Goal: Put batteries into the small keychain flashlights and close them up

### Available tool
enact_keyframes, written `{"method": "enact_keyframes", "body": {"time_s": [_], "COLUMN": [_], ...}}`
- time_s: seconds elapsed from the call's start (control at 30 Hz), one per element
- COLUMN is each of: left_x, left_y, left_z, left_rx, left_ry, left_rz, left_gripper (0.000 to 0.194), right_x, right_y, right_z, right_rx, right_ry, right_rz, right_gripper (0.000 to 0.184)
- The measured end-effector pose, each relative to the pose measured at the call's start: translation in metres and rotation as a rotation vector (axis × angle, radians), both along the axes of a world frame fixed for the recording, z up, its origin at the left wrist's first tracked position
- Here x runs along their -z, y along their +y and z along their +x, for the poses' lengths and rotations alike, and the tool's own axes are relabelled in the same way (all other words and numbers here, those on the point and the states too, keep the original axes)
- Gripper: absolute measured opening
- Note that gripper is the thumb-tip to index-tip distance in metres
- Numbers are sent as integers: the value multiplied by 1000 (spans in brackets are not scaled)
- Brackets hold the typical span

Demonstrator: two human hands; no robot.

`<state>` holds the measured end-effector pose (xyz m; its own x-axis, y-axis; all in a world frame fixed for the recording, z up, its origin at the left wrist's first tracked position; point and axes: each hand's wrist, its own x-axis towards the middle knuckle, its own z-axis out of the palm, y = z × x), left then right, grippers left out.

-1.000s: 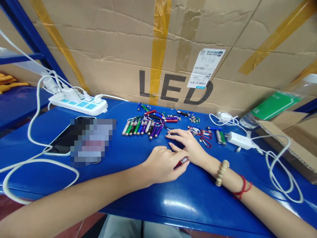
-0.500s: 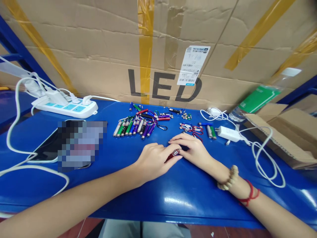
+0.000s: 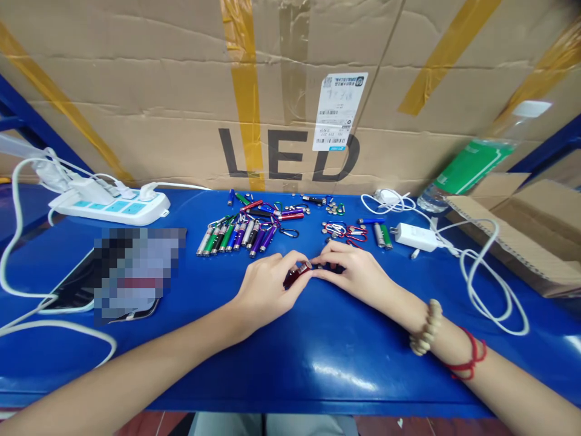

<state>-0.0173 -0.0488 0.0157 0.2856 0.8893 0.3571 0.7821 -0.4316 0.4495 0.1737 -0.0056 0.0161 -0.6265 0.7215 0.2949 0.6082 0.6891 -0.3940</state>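
My left hand (image 3: 264, 287) pinches a short dark-red mini flashlight tube (image 3: 296, 276) between thumb and fingers, its silvery end tilted up to the right. At that end are the fingertips of my right hand (image 3: 358, 272), drawn together; something dark and small shows inside them, too hidden to name. Ahead of the left hand lies a row of mini flashlights (image 3: 236, 236) in several colours, with carabiner clips attached. Beyond the right hand are loose red carabiners (image 3: 356, 233), small button cells (image 3: 334, 209) and a green flashlight tube (image 3: 386, 236).
A large cardboard box (image 3: 172, 91) marked LED stands behind the blue table (image 3: 290, 363). On the left are a power strip (image 3: 113, 209) and phones (image 3: 68, 284). Right hold a white charger (image 3: 415, 237), looped cable (image 3: 492, 315), green-labelled bottle (image 3: 472, 166) and open carton (image 3: 508, 236).
The view has shifted slightly. Both hands have drawn a little apart, and more of the red tube and its silvery end shows between the left fingers.
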Motion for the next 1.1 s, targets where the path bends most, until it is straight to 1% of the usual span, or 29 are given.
{"method": "enact_keyframes", "body": {"time_s": [0.17,0.4,0.63,0.8,1.1], "left_x": [0,2,2,1,1], "left_y": [-1,-3,-5,-4,-4], "left_z": [3,4,4,3,3], "left_rx": [-1,64,86,85,103], "left_ry": [6,-13,-22,-20,-20], "left_rz": [-6,53,75,62,72], "left_gripper": [16,17,16,17,13], "right_x": [-2,-5,-3,-2,1], "right_y": [-6,-10,-8,-7,-6], "right_z": [-1,0,2,2,2], "right_rx": [-32,-17,-29,-24,-45], "right_ry": [-27,72,20,27,123], "right_rz": [44,18,11,11,-9], "right_gripper": [22,19,12,12,15]}}
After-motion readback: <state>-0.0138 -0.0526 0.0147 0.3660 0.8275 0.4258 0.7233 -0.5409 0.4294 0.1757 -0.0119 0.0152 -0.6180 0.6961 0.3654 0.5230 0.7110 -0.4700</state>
